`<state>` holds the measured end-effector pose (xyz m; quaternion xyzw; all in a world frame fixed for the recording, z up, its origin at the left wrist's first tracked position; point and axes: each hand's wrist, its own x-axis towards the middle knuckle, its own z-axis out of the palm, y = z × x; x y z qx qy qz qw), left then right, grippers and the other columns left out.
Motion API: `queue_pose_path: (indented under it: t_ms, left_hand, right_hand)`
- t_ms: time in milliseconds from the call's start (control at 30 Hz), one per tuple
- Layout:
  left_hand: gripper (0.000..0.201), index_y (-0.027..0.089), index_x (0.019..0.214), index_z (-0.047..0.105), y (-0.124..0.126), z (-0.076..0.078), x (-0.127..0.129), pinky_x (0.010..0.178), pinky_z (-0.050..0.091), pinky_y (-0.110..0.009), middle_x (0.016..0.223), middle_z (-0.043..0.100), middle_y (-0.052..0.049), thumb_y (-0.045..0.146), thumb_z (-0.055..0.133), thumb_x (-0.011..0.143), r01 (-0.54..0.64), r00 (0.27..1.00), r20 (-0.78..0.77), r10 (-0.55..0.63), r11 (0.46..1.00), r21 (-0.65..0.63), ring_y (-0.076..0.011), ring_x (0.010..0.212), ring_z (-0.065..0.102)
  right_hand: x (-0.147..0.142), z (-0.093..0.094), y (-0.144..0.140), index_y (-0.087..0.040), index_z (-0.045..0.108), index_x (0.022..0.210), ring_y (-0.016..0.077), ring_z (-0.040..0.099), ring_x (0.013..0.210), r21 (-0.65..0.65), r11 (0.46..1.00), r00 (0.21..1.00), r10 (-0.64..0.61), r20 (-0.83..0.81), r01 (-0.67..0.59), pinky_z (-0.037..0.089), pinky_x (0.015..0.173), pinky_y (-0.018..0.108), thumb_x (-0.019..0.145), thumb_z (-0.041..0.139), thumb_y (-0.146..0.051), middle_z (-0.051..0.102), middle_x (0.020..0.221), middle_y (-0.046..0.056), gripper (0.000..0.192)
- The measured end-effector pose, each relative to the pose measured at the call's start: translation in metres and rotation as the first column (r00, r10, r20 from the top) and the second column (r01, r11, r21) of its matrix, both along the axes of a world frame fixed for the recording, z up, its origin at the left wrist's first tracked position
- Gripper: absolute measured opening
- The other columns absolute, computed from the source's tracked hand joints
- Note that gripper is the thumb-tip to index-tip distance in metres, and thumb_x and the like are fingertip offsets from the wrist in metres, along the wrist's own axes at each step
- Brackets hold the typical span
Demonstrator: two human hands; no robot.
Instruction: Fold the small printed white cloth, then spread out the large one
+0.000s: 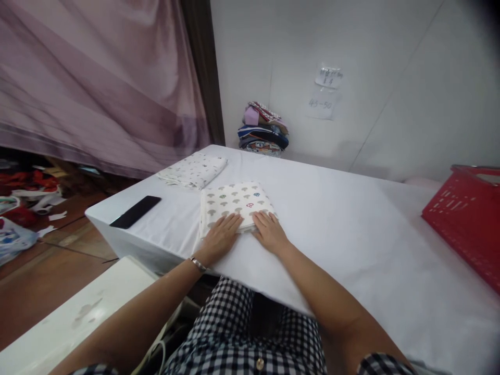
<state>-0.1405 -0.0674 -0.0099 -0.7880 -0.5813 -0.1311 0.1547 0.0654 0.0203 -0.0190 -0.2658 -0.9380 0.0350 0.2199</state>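
Observation:
A folded white cloth [236, 200] printed with grey mushrooms and a few coloured ones lies on the white-covered table [328, 219] in front of me. Flat on its near left edge rests my left hand [222, 234], fingers stretched out. My right hand [270, 230] lies on the near right edge, its fingers also extended over the fabric. Neither hand grips anything. Behind the cloth and to the left is another folded white cloth [195, 170] with a small scattered print.
A dark phone [136, 211] lies by the table's left edge. At the far right stands a red plastic basket [464, 219]. Folded fabrics [263, 130] are stacked against the back wall. A pink curtain [105, 78] hangs at left, above a cluttered floor. A white surface [86, 317] stands lower left.

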Motion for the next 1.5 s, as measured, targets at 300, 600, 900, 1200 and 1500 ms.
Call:
queue_pose_path:
  t_ms: [300, 600, 900, 1200, 1500]
  left_hand:
    - [0.045, 0.021, 0.133, 0.05, -0.03, -0.006, -0.043, 0.11, 0.03, -0.048, 0.143, 0.044, -0.007, 0.04, 0.032, 0.095, -0.221, 0.932, 0.278, 0.234, 0.972, -0.076, -0.0245, 0.136, 0.034]
    - [0.053, 0.013, 0.136, 0.044, -0.008, 0.006, -0.035, 0.111, 0.032, -0.044, 0.144, 0.04, -0.016, 0.03, 0.044, 0.086, -0.534, 0.507, 0.628, 0.59, 0.787, -0.309, -0.0283, 0.131, 0.04]
    - [0.059, 0.022, 0.135, 0.047, -0.045, -0.027, 0.066, 0.097, 0.049, -0.037, 0.143, 0.044, -0.009, 0.039, 0.056, 0.079, -0.262, 0.408, 0.8, 0.439, 0.896, -0.359, -0.0289, 0.124, 0.049]
    - [0.024, 0.021, 0.103, 0.064, -0.033, 0.015, 0.028, 0.079, 0.054, -0.034, 0.107, 0.064, -0.007, 0.025, 0.048, 0.086, -0.249, 0.655, 0.742, 0.144, 0.968, 0.031, -0.0184, 0.093, 0.061]
    - [0.033, 0.02, 0.115, 0.061, 0.004, 0.023, -0.015, 0.1, 0.039, -0.047, 0.127, 0.058, -0.011, 0.015, 0.045, 0.087, -0.103, 0.959, 0.271, 0.084, 0.993, 0.058, -0.0261, 0.124, 0.046]
  right_hand:
    - [0.013, -0.003, 0.018, -0.017, 0.052, 0.131, 0.0252, 0.031, 0.137, -0.292, 0.947, 0.965, -0.189, -0.181, 0.131, 0.028, 0.111, 0.046, 0.092, 0.044, -0.037, 0.042, 0.144, 0.011, 0.044]
    - [0.012, -0.007, 0.023, -0.023, 0.064, 0.119, 0.0262, 0.043, 0.13, -0.704, 0.697, 0.806, -0.492, -0.329, 0.138, 0.036, 0.107, 0.04, 0.08, 0.053, -0.046, 0.037, 0.147, 0.007, 0.047]
    - [0.062, -0.01, 0.071, -0.018, 0.071, 0.099, 0.0278, 0.051, 0.119, -0.72, 0.67, 0.553, -0.675, -0.488, 0.182, 0.04, 0.099, 0.041, 0.069, 0.06, -0.039, 0.057, 0.129, 0.01, 0.038]
    - [0.047, 0.011, 0.038, -0.019, 0.07, 0.097, 0.0232, 0.062, 0.098, -0.435, 0.897, 0.776, -0.326, -0.54, 0.074, 0.047, 0.088, 0.038, 0.082, 0.05, -0.035, 0.069, 0.104, 0.008, 0.03]
    - [0.006, 0.035, -0.03, -0.02, 0.063, 0.104, 0.0235, 0.053, 0.094, -0.063, 0.998, 0.994, -0.034, -0.102, 0.028, 0.04, 0.081, 0.036, 0.088, 0.055, -0.035, 0.063, 0.104, 0.008, 0.023]
